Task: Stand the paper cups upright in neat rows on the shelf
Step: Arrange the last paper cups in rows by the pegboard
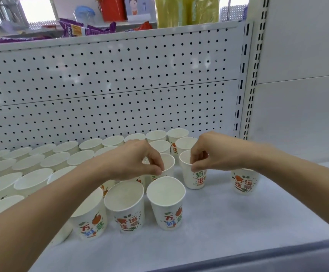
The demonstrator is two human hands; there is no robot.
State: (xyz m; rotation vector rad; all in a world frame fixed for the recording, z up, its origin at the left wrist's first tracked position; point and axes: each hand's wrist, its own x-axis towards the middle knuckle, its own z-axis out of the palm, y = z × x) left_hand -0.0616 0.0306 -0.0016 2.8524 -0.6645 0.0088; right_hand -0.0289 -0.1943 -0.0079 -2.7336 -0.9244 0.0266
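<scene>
Now left grip pinches left cup, right grip right cup.

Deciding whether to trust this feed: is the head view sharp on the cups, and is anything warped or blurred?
Head view: sharp at the left cup pinched by the left hand and the right cup pinched by the right hand; pegboard bows from lens distortion; purple packets top left are blurred; light soft, shadows faint.
</scene>
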